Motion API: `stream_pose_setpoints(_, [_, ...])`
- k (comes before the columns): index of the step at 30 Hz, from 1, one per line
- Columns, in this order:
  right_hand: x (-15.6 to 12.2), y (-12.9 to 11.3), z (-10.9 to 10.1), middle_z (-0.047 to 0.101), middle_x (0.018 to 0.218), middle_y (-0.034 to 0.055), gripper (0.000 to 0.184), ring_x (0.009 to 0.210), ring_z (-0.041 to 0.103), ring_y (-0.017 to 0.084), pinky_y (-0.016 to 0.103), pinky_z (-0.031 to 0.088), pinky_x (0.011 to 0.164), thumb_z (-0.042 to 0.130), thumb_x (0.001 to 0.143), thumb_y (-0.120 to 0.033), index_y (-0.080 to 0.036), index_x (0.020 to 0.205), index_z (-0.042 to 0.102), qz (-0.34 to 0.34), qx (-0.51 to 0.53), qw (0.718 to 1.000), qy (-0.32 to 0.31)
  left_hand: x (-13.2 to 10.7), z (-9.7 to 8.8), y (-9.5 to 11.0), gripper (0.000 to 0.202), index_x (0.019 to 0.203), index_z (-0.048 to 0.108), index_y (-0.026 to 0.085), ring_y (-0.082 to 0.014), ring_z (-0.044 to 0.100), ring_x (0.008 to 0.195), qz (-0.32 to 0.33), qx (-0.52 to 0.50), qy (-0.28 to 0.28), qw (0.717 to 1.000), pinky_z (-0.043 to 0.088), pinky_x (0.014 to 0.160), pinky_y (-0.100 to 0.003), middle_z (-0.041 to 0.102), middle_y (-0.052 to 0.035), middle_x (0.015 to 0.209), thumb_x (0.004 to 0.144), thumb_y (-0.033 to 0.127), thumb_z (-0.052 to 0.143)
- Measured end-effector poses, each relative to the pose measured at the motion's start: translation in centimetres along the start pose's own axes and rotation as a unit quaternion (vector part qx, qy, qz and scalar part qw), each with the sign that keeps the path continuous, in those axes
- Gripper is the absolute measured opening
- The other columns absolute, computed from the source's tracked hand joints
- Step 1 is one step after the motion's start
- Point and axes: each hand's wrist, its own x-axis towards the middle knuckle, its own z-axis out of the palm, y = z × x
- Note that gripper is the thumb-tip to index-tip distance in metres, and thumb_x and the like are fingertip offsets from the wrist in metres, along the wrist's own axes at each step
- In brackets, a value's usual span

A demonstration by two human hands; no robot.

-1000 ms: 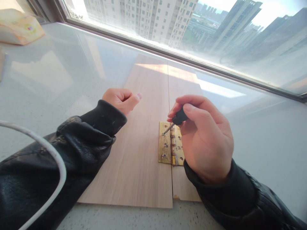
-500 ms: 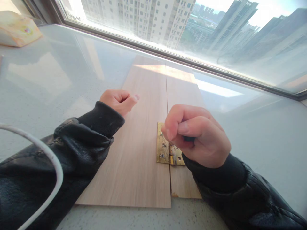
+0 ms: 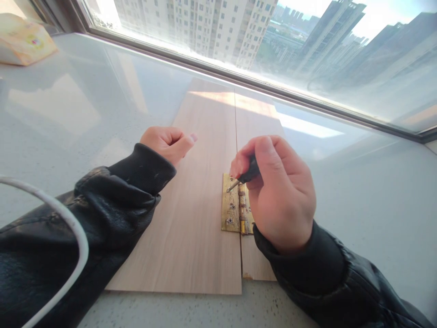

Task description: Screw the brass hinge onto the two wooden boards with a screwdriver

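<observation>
My right hand (image 3: 283,191) is wrapped round the dark handle of a small screwdriver (image 3: 251,171). Its metal tip touches an upper screw position on the left leaf of a brass hinge (image 3: 231,212). The hinge bridges the seam between a wider wooden board (image 3: 191,218) on the left and a narrower board (image 3: 254,116) on the right. Crosshead screws show in the lower part of the left leaf; my fingers and wrist cover much of the right leaf. Over the wider board's left side, my left hand (image 3: 167,143) is closed in a fist, its inside hidden.
A pale speckled counter (image 3: 368,209) lies under the boards. Along its far side runs a window frame (image 3: 218,75). A patterned soft pack (image 3: 25,43) sits at the back left, and a white cable (image 3: 73,223) loops across my left sleeve.
My right hand has rolled over and shifted slightly left and up, so the screwdriver's handle and shaft now show. My left hand and the boards stay nearly the same.
</observation>
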Motion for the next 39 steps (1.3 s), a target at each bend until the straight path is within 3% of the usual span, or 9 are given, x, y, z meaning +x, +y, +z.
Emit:
stream_pose_setpoints(4, [-0.1, 0.7, 0.5, 0.040, 0.063, -0.0033, 0.023, 0.057, 0.042, 0.009, 0.026, 0.035, 0.052, 0.050, 0.087, -0.034, -0.021, 0.069, 0.047, -0.004, 0.058, 0.998, 0.035, -0.1, 0.0, 0.1, 0.039, 0.039, 0.041, 0.018, -0.0063, 0.027, 0.036, -0.004, 0.004, 0.005, 1.000, 0.021, 0.042, -0.026, 0.032, 0.0057, 0.035, 0.073, 0.033, 0.055])
stream_pose_setpoints(7, [0.1, 0.7, 0.5, 0.039, 0.058, -0.0043, 0.023, 0.052, 0.037, 0.008, 0.025, 0.029, 0.047, 0.054, 0.085, -0.029, -0.020, 0.065, 0.045, 0.009, 0.103, 0.994, 0.021, 0.0, -0.1, 0.1, 0.039, 0.039, 0.043, 0.018, -0.0064, 0.028, 0.036, -0.007, 0.008, -0.004, 1.000, 0.022, 0.042, -0.026, 0.033, 0.0056, 0.036, 0.073, 0.034, 0.054])
stream_pose_setpoints(16, [0.6, -0.1, -0.3, 0.027, 0.041, -0.0062, 0.041, 0.041, 0.024, 0.006, 0.026, 0.017, 0.041, 0.057, 0.079, -0.024, -0.019, 0.044, 0.036, 0.043, 0.123, 0.983, -0.132, 0.1, -0.6, 0.3, 0.040, 0.041, 0.044, 0.017, -0.0061, 0.031, 0.038, -0.014, 0.030, -0.041, 0.999, 0.024, 0.043, -0.024, 0.034, 0.0053, 0.037, 0.075, 0.034, 0.055])
stream_pose_setpoints(19, [0.4, 0.3, -0.1, 0.037, 0.049, -0.0048, 0.031, 0.046, 0.032, 0.007, 0.026, 0.024, 0.044, 0.055, 0.083, -0.027, -0.019, 0.055, 0.044, 0.026, 0.118, 0.990, -0.079, 0.0, -0.3, 0.3, 0.039, 0.041, 0.043, 0.018, -0.0066, 0.029, 0.038, -0.012, 0.030, -0.018, 0.999, 0.023, 0.043, -0.025, 0.033, 0.0054, 0.037, 0.074, 0.034, 0.054])
stream_pose_setpoints(22, [-0.1, 0.7, 0.4, 0.046, 0.061, -0.0027, 0.020, 0.055, 0.044, 0.009, 0.028, 0.036, 0.052, 0.051, 0.088, -0.029, -0.020, 0.069, 0.052, -0.019, 0.084, 0.996, 0.026, -0.1, 0.0, 0.2, 0.039, 0.040, 0.042, 0.018, -0.0067, 0.028, 0.037, -0.009, 0.027, 0.003, 1.000, 0.022, 0.043, -0.025, 0.032, 0.0053, 0.037, 0.074, 0.034, 0.053])
stream_pose_setpoints(26, [-0.5, 1.0, 1.0, 0.046, 0.060, -0.0032, 0.019, 0.052, 0.045, 0.009, 0.028, 0.035, 0.049, 0.051, 0.089, -0.031, -0.022, 0.072, 0.052, -0.064, 0.077, 0.990, 0.098, -0.1, -0.1, 0.3, 0.039, 0.040, 0.042, 0.018, -0.0065, 0.029, 0.037, -0.010, 0.031, 0.001, 0.999, 0.022, 0.043, -0.025, 0.033, 0.0054, 0.036, 0.073, 0.034, 0.054])
stream_pose_setpoints(29, [-0.2, 0.9, 0.9, 0.038, 0.055, -0.0038, 0.028, 0.047, 0.039, 0.008, 0.026, 0.026, 0.043, 0.046, 0.091, -0.030, -0.020, 0.066, 0.052, -0.047, 0.110, 0.992, 0.051, -0.1, -0.3, 0.5, 0.038, 0.041, 0.044, 0.018, -0.0065, 0.030, 0.037, -0.016, 0.036, -0.018, 0.999, 0.023, 0.042, -0.025, 0.034, 0.0052, 0.037, 0.074, 0.034, 0.054])
stream_pose_setpoints(35, [0.8, 0.1, -0.6, 0.030, 0.042, -0.0056, 0.043, 0.040, 0.028, 0.006, 0.026, 0.019, 0.040, 0.056, 0.084, -0.032, -0.019, 0.046, 0.040, 0.014, 0.143, 0.981, -0.129, 0.1, -0.7, 0.5, 0.038, 0.042, 0.045, 0.017, -0.0063, 0.031, 0.038, -0.014, 0.039, -0.038, 0.998, 0.024, 0.043, -0.024, 0.035, 0.0050, 0.038, 0.075, 0.033, 0.054])
stream_pose_setpoints(39, [0.8, 0.1, -0.8, 0.031, 0.042, -0.0063, 0.042, 0.041, 0.028, 0.006, 0.026, 0.019, 0.041, 0.059, 0.082, -0.037, -0.018, 0.048, 0.044, 0.027, 0.145, 0.978, -0.147, 0.1, -0.7, 0.3, 0.039, 0.042, 0.045, 0.017, -0.0063, 0.031, 0.038, -0.007, 0.039, -0.049, 0.998, 0.024, 0.043, -0.024, 0.035, 0.0051, 0.038, 0.076, 0.033, 0.053])
